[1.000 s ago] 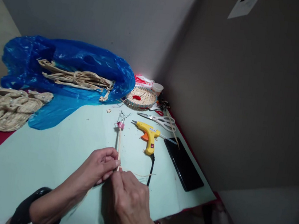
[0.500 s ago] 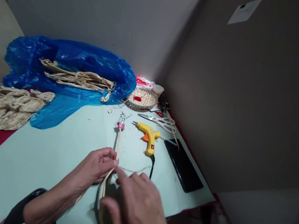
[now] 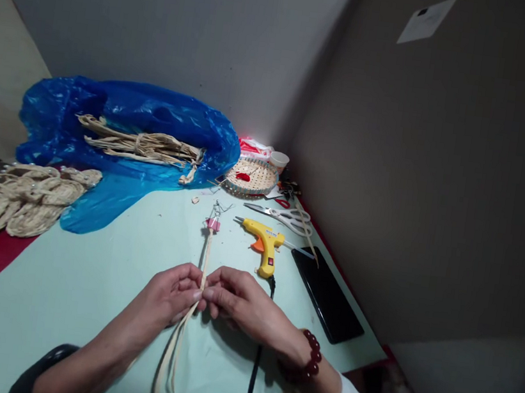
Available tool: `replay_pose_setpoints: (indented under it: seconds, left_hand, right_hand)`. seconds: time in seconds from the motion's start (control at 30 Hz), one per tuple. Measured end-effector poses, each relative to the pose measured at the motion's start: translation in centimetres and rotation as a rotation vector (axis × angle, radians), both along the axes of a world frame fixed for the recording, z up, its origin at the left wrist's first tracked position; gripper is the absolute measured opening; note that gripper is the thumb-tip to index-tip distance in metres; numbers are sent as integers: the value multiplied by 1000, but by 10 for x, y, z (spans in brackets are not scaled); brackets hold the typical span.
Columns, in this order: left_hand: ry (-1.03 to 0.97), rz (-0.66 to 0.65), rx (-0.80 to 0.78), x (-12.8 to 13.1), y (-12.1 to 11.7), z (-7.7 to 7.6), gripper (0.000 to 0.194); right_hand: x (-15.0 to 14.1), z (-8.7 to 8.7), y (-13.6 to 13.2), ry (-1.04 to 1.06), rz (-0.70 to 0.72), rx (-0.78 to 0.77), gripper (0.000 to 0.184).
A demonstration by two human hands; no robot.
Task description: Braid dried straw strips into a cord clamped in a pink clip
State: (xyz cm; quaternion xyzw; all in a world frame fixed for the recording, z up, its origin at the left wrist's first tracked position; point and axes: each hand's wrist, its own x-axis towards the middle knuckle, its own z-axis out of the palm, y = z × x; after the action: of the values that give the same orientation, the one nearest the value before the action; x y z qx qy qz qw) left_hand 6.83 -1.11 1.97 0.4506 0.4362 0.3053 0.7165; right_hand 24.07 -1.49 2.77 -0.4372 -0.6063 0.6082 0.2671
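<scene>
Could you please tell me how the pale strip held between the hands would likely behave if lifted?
The pale strip would probably be light, being so thin. Its loose ends curve and spread apart, so they would likely flop. The straight stretch by the pink clip might be firmer, though tension could explain that.

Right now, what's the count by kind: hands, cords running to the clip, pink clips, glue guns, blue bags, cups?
Left hand and right hand: 2
Pale cord: 1
Pink clip: 1
Glue gun: 1
Blue bag: 1
Cup: 1
Total: 7
</scene>
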Motion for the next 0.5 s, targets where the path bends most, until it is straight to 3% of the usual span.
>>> replay_pose_setpoints:
  seconds: [0.07,0.17,0.5]
  left_hand:
    - [9,1,13,0,0,-1,20]
    - [63,16,32,-2,-1,-1,23]
    - [325,-47,153,-5,-8,5,27]
  right_hand:
    - [-1,-7,1,111,-43,-124,17]
    - [-4,-12,0,197,-104,-178,18]
    - [-9,-15,-13,84,-249,-14,17]
